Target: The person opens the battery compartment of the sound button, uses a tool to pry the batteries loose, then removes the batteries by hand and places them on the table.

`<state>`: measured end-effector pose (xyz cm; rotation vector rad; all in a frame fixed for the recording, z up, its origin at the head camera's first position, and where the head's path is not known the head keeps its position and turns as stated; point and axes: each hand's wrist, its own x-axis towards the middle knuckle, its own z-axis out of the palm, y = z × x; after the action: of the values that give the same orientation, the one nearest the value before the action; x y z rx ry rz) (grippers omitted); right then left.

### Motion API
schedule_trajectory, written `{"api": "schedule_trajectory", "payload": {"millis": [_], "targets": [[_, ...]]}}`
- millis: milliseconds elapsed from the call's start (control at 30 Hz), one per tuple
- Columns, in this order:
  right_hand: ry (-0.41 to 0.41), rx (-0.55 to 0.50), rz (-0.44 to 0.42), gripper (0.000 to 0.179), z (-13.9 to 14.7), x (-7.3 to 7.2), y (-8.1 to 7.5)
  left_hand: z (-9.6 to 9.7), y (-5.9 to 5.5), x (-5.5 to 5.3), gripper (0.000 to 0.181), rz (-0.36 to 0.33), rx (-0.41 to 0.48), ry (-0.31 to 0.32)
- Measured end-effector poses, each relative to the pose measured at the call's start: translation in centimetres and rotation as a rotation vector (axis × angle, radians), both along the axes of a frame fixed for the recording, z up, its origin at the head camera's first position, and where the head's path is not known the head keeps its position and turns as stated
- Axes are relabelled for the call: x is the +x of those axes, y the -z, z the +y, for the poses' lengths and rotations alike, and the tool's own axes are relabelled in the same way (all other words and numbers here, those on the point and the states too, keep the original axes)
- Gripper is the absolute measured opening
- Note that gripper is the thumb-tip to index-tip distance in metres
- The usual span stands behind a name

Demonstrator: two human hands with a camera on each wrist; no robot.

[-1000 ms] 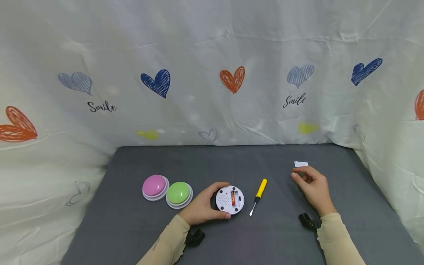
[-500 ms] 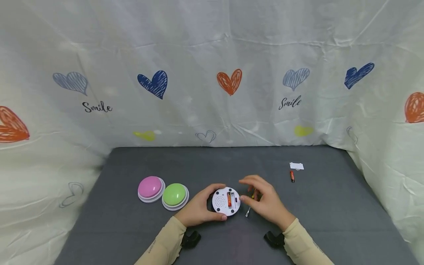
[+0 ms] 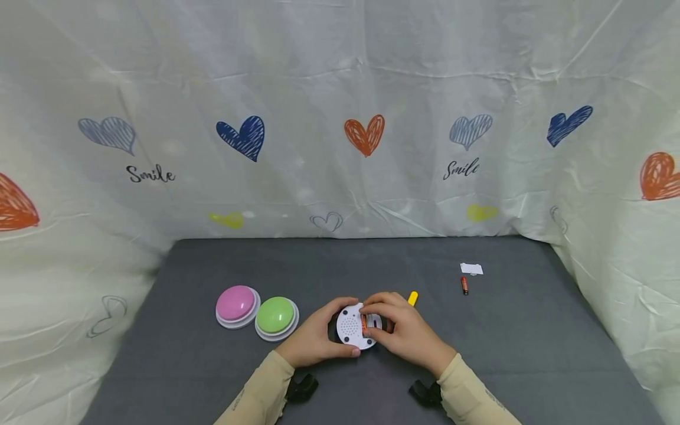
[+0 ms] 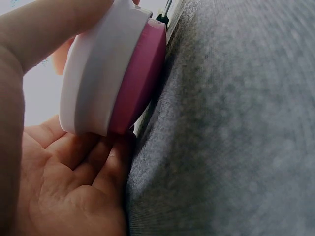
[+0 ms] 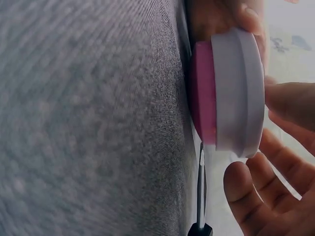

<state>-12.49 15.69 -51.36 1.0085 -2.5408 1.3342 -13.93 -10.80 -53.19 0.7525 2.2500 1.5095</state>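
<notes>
A round push-button light or buzzer with a white base [image 3: 349, 329] and a pink dome [image 4: 142, 73] lies dome-down on the dark tabletop. My left hand [image 3: 313, 339] grips its left side, thumb at the near edge and fingers round the far one. In its uncovered compartment sits an orange-and-black battery [image 3: 364, 326]. My right hand [image 3: 411, 336] reaches over from the right, its thumb and fingertips pinching at the two ends of this battery. Seen from the right wrist, the thumb [image 5: 290, 98] meets the flat underside, and other fingers hang loosely below.
A yellow-handled screwdriver [image 3: 412, 298] lies partly behind my right hand, its shaft [image 5: 201, 187] close to the dome. Another battery [image 3: 464, 285] and a white battery cover [image 3: 471, 269] lie at the back right. Pink [image 3: 235, 303] and green [image 3: 275, 315] buttons stand to the left.
My right hand has come from beside the cover at the back right to the battery compartment, leaving a loose battery in view there. My left hand keeps its grip on the button.
</notes>
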Motion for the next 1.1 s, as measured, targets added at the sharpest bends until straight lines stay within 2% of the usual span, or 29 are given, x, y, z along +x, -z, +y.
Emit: {"api": "schedule_trajectory", "payload": {"millis": [233,467,867,1100], "targets": [[-0.003,0.038,0.04,0.033,-0.2,-0.13,0.09,-0.13,0.24,-0.05,0.093,0.022,-0.014,-0.004],[0.007,0.059,0.054,0.028,-0.18,-0.31,-0.11,-0.03,-0.1,-0.09,0.094,0.005,-0.018,-0.005],[0.03,0.068,0.146,0.025,-0.15,-0.39,0.0,0.38,-0.32,-0.36,0.093,0.016,-0.018,-0.008],[0.037,0.08,0.146,0.026,-0.15,-0.07,0.26,0.29,-0.17,-0.13,0.093,0.009,-0.021,-0.01]]}}
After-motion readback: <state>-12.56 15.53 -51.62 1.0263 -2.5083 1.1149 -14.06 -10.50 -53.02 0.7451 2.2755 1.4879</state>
